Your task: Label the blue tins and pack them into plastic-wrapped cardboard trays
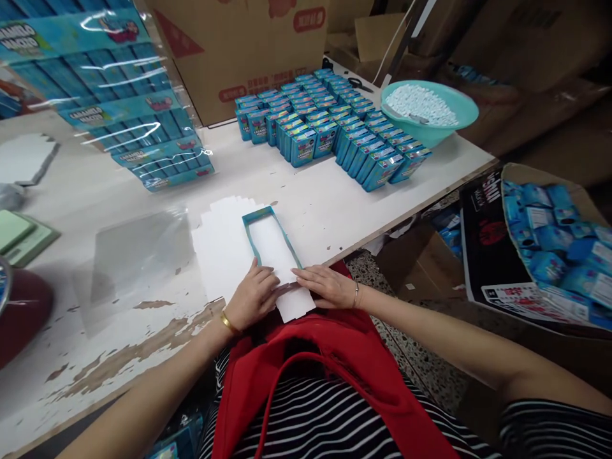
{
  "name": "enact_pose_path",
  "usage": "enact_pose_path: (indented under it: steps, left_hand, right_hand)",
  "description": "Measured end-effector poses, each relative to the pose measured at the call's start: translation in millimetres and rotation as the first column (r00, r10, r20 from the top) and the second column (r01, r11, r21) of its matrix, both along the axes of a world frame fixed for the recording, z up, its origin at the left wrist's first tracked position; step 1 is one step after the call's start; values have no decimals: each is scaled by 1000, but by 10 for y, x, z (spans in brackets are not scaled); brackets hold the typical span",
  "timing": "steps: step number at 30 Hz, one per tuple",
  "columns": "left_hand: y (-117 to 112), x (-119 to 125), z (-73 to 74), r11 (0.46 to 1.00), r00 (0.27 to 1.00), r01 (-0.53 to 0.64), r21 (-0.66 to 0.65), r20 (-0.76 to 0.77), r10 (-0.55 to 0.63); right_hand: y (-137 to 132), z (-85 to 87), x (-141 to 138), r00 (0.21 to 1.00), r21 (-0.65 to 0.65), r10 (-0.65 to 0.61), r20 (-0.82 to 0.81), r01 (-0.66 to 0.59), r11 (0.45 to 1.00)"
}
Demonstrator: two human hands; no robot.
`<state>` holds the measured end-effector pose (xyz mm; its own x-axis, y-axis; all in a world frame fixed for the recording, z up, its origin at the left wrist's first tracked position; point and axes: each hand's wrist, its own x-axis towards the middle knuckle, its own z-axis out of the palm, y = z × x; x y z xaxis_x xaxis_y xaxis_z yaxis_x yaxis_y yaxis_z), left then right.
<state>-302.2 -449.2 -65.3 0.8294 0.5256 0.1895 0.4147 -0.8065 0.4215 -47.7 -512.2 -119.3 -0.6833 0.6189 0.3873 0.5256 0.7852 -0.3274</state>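
Note:
A shallow cardboard tray [285, 237], white inside with blue walls, lies in front of me at the table's near edge. Its far wall and both long sides stand up, while a white end flap [296, 306] sticks out towards my body. My left hand [253, 294] has its fingers bent around the tray's near left corner. At the near right corner, my right hand [327, 285] presses its fingers together on the wall, thumb hidden. Flat white cardboard blanks [213, 239] with notched edges lie under and left of the tray.
Small blue candy boxes [303, 146] stand in rows farther back, beside a turquoise basin [449, 131] of white pellets. Film-wrapped display packs [138, 127] rise at the left. A clear plastic sheet [138, 255] lies nearer. An open carton [488, 255] of blue packs sits right, below the tabletop.

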Motion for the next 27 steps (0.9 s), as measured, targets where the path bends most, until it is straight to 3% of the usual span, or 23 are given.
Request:
enact_pose_path:
  steps: [3, 6, 9, 11, 14, 16, 19, 23, 27]
  left_hand:
    - [60, -77, -26, 994, 996, 59, -93, 73, -52]
    - [96, -94, 16, 982, 992, 92, -164, 99, -76]
    - [77, -6, 76, 994, 997, 0, -109, 75, 9]
    - [56, 72, 91, 995, 996, -91, -40, 13, 92]
    - [41, 131, 67, 989, 985, -135, 66, -100, 142]
    - [29, 128, 49, 990, 989, -75, 121, -121, 90]
    - [-33, 138, 77, 988, 984, 9, 157, -179, 19]
    - [-120, 267, 200, 987, 907, -36, 156, -409, 98]
    - [8, 411, 326, 995, 842, -104, -3, -533, 87]
  right_hand:
    - [38, 10, -132, 980, -64, -101, -171, 92, 994]
    - [102, 77, -328, 905, -223, -274, -327, 207, 952]
    - [130, 142, -468, 795, -369, -465, -389, 327, 870]
    - [114, 142, -497, 751, -397, -532, -390, 385, 833]
    - [63, 79, -462, 836, -282, -464, -293, 388, 877]
    - [34, 23, -424, 895, -188, -415, -165, 385, 904]
    - [33, -33, -410, 893, -131, -449, -20, 443, 887]
    - [111, -16, -478, 899, -148, -438, -12, 432, 890]
    - [233, 73, -514, 925, -252, -370, -84, 340, 906]
